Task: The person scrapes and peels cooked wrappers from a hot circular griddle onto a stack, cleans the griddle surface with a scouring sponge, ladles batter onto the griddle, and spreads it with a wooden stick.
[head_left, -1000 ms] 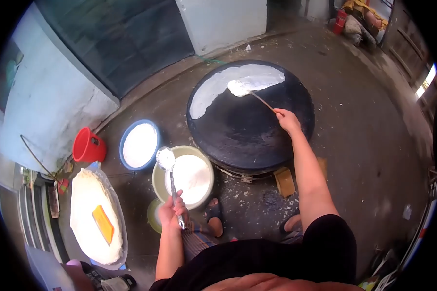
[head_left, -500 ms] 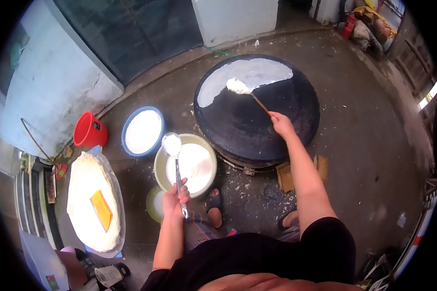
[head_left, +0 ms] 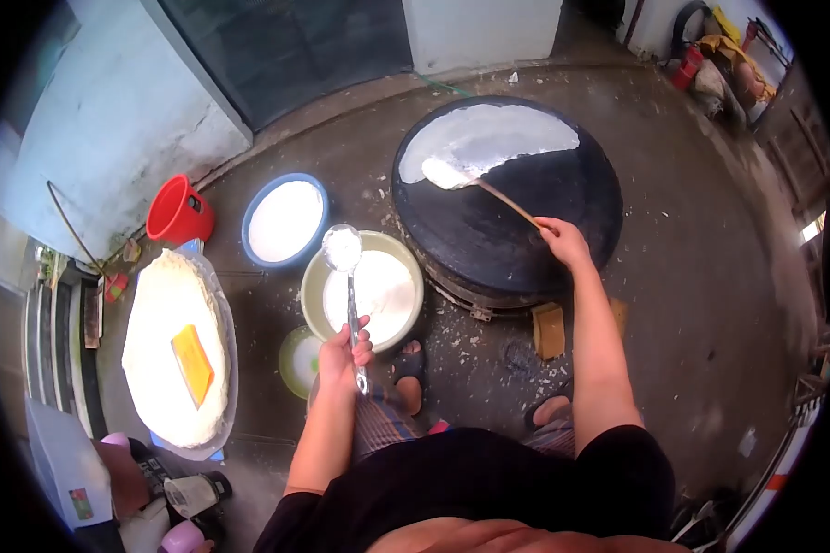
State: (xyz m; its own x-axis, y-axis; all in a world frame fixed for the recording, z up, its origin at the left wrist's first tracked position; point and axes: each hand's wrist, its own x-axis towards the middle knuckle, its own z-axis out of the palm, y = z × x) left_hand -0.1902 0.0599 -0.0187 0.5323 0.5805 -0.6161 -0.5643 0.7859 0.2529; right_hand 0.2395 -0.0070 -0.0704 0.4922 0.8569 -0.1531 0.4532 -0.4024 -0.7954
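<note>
My right hand (head_left: 563,241) is closed round the wooden handle of a spreader (head_left: 507,201), whose batter-covered head rests at the lower left edge of a thin white layer (head_left: 498,134) on a large round black griddle (head_left: 507,235). The layer covers the griddle's far part. My left hand (head_left: 346,355) grips a metal ladle (head_left: 351,300), its bowl holding white batter above the rim of a pale green basin (head_left: 315,293). White batter (head_left: 383,300) fills much of that basin.
A blue basin (head_left: 249,217) of white stuff and a red bucket (head_left: 180,210) stand left. Nearer lies a white oval stack (head_left: 157,359) with an orange scraper (head_left: 194,364) on it. A small green bowl (head_left: 290,364) sits by the basin; a cardboard piece (head_left: 549,332) lies beside the griddle.
The spreader has swept left and towards me across the griddle, and the white layer's lower left part looks wider. The ladle stays raised by the basin. The whole view has shifted.
</note>
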